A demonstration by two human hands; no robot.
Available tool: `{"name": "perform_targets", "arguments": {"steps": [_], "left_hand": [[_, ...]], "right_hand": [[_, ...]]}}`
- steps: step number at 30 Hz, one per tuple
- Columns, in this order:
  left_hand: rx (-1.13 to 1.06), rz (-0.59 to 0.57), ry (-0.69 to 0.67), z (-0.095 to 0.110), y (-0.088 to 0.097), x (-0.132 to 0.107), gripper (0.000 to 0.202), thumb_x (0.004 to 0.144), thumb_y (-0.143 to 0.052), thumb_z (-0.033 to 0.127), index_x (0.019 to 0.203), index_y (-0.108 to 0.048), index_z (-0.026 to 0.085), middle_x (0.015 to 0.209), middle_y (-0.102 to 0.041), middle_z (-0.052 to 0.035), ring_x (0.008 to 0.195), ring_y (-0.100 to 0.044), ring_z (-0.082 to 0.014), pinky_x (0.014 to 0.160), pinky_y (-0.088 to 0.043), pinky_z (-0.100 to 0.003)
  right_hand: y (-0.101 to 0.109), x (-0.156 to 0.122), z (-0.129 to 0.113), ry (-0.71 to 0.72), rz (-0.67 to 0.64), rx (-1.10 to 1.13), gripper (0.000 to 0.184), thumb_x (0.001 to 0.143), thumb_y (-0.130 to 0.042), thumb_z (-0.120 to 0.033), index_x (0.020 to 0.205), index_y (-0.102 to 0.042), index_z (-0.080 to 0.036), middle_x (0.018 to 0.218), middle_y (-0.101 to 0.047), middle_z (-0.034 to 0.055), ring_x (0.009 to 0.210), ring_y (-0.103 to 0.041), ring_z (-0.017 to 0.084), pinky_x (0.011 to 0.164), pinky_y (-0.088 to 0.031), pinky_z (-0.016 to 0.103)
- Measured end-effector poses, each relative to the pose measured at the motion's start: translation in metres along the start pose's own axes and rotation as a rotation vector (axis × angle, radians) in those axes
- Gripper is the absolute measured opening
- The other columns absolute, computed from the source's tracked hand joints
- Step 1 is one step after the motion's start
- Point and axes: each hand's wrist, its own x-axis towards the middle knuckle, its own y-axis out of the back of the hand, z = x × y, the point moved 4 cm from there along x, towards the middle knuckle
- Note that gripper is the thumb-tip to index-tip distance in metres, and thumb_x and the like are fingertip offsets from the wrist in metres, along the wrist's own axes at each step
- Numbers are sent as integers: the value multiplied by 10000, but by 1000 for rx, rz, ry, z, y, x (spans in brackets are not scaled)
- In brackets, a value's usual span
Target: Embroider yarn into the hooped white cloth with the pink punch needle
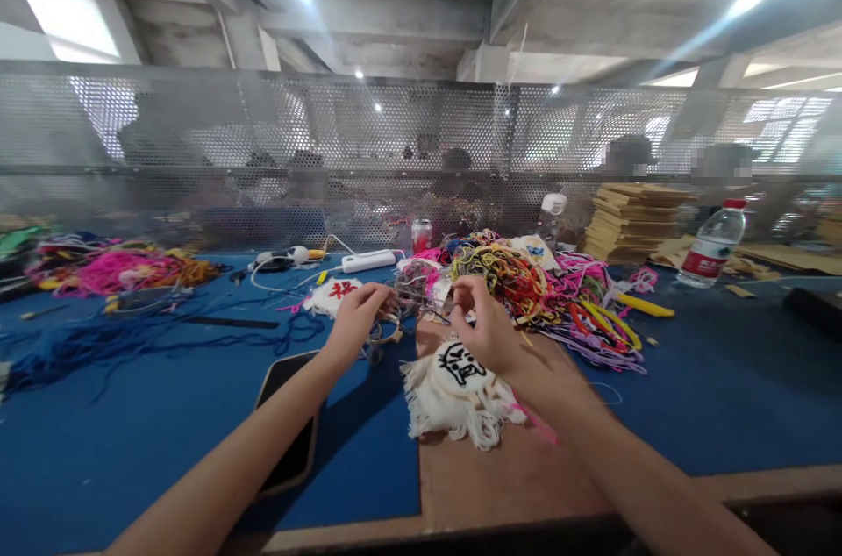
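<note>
My left hand [359, 315] and my right hand [483, 326] are raised over the blue table [132, 424], both pinched on thin cords that run between them at the edge of a tangled pile of coloured cords [526, 280]. Below my right hand lies a white fringed patch with a black character [457, 389] on a brown board [506, 477]. A second white patch with a red character [335, 293] lies just left of my left hand. A dark phone [289, 416] lies under my left forearm.
A pink and orange cord heap [118, 268] and loose blue yarn [132, 341] lie at left. A water bottle [714, 245] and a cardboard stack [631, 221] stand at right. A white power strip [368, 260] lies before the mesh partition [395, 144]; people sit behind it.
</note>
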Motion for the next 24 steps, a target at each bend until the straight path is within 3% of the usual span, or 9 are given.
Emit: {"name": "perform_targets", "arguments": {"steps": [3, 7, 14, 20, 24], "left_hand": [[-150, 63, 122, -12, 7, 7, 262, 651, -573, 397, 687, -607, 139, 604, -565, -5, 570, -519, -125, 524, -398, -221], [-140, 125, 107, -16, 16, 13, 255, 621, -590, 384, 664, -608, 133, 559, -547, 6, 531, -502, -112, 489, -385, -209], [-187, 309, 135, -25, 36, 22, 153, 596, -577, 288, 620, -579, 137, 534, -521, 22, 460, -469, -82, 411, -333, -178], [-245, 457, 135, -32, 56, 26, 91, 590, -528, 230, 602, -542, 141, 447, -420, 65, 371, -350, -48, 352, -260, -162], [-299, 558, 152, -34, 69, 28, 57, 596, -503, 202, 616, -519, 152, 412, -377, 83, 339, -322, -46, 332, -232, -160]], "right_hand": [[5, 5, 13, -74, 32, -4, 293, 737, -419, -125, 1021, -416, -197, 778, -536, 4, 669, -536, 125, 641, -419, 236], [15, 12, 30, -130, 45, -152, 260, 728, -419, -135, 977, -465, -195, 797, -536, 11, 672, -523, 135, 620, -392, 239], [33, 20, 52, -99, 51, -428, 141, 747, -407, -152, 706, -533, -200, 796, -517, 22, 631, -474, 136, 547, -327, 244], [66, 28, 74, -194, 250, -360, 118, 720, -422, -166, 637, -501, -194, 749, -496, 35, 683, -444, 161, 615, -354, 270], [98, 26, 107, -456, 585, 62, 59, 632, -486, -181, 576, -472, -192, 654, -475, 2, 661, -434, 148, 626, -373, 269]]}}
